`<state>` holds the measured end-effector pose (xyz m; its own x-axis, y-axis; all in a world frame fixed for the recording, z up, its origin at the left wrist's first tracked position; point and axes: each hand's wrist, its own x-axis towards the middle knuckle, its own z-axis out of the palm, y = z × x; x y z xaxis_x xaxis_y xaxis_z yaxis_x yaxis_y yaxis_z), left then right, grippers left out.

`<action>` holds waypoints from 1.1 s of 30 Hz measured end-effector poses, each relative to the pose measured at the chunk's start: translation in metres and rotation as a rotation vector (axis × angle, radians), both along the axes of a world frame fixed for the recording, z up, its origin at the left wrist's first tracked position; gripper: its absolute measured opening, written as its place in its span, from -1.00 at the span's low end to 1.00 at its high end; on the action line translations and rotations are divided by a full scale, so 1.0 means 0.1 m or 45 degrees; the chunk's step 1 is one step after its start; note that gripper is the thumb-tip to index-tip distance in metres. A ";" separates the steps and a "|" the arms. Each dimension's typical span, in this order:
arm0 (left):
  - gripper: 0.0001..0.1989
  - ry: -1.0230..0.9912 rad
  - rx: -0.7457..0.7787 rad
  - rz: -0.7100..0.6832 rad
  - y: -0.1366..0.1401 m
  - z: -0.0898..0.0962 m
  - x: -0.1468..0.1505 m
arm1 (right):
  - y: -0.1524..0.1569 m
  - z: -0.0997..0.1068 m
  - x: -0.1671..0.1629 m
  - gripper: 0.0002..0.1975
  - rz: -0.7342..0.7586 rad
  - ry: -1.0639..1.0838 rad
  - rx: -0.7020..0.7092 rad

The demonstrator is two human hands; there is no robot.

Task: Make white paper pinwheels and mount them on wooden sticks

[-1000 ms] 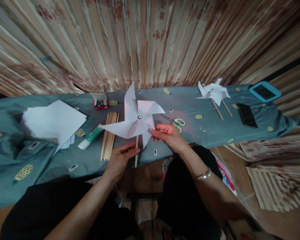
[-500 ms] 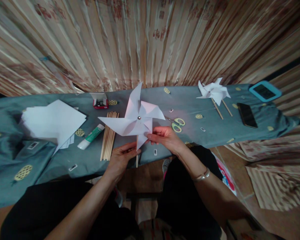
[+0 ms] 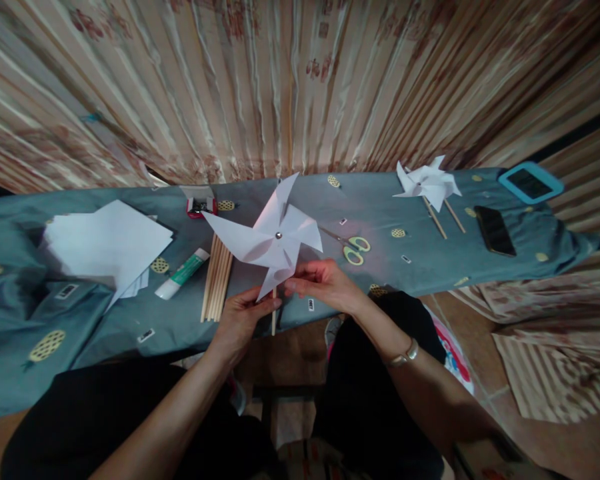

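A white paper pinwheel (image 3: 293, 230) with a metal pin at its centre stands in front of me on a thin wooden stick (image 3: 274, 323). My left hand (image 3: 243, 317) pinches that stick below the blades, with the lowest blade partly over its fingertips. From the other side, my right hand (image 3: 325, 283) is closed at the lower blade, close to the stick; its exact hold is partly hidden. Behind the left blade lies a bundle of wooden sticks (image 3: 216, 283). Scissors (image 3: 353, 250) with yellow-green handles rest just beyond my right hand.
On the cloth-covered table (image 3: 370, 200) are a stack of white paper (image 3: 110, 233), a glue stick (image 3: 183, 273) and a small red box (image 3: 201, 208) of pins. Farther right lie finished pinwheels (image 3: 433, 183), a black phone (image 3: 495, 230) and a blue-framed device (image 3: 530, 182). A curtain hangs behind.
The pinwheel's blades have turned a little clockwise around the pin. My right hand has shifted slightly with its fingers nearer the stick. My left hand has stayed in place.
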<state>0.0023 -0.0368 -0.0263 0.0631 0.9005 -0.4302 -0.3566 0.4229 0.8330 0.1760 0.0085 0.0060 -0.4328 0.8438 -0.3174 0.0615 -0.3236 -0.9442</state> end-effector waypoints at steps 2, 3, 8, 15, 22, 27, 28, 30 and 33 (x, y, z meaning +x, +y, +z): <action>-0.74 0.009 -0.014 0.037 0.00 0.00 -0.02 | 0.01 0.05 0.07 -0.70 -0.018 -0.050 0.082; -0.74 0.011 -0.020 0.053 0.00 0.00 -0.02 | 0.02 0.07 0.12 -0.71 -0.066 -0.061 0.143; -0.74 -0.015 -0.039 0.057 -0.01 -0.03 -0.04 | 0.15 0.09 0.32 -0.81 -0.663 -0.016 0.437; -0.71 -0.018 -0.073 0.028 -0.01 -0.04 -0.04 | 0.27 -0.05 0.31 -0.80 -0.763 -0.040 0.543; -0.67 -0.036 -0.110 0.047 -0.02 -0.01 -0.04 | 0.24 -0.10 0.28 -0.78 -0.696 -0.132 0.478; -0.64 -0.033 -0.141 0.111 0.00 0.00 -0.02 | 0.21 -0.08 0.26 -0.80 -0.666 -0.086 0.418; -0.64 -0.023 -0.134 0.110 0.00 0.00 -0.02 | 0.20 -0.08 0.25 -0.79 -0.668 -0.071 0.401; -0.63 -0.017 -0.111 0.098 0.00 0.00 -0.03 | 0.19 -0.06 0.23 -0.77 -0.662 -0.028 0.362; -0.63 -0.029 -0.095 0.090 0.01 -0.01 -0.03 | 0.18 -0.05 0.20 -0.74 -0.635 0.022 0.293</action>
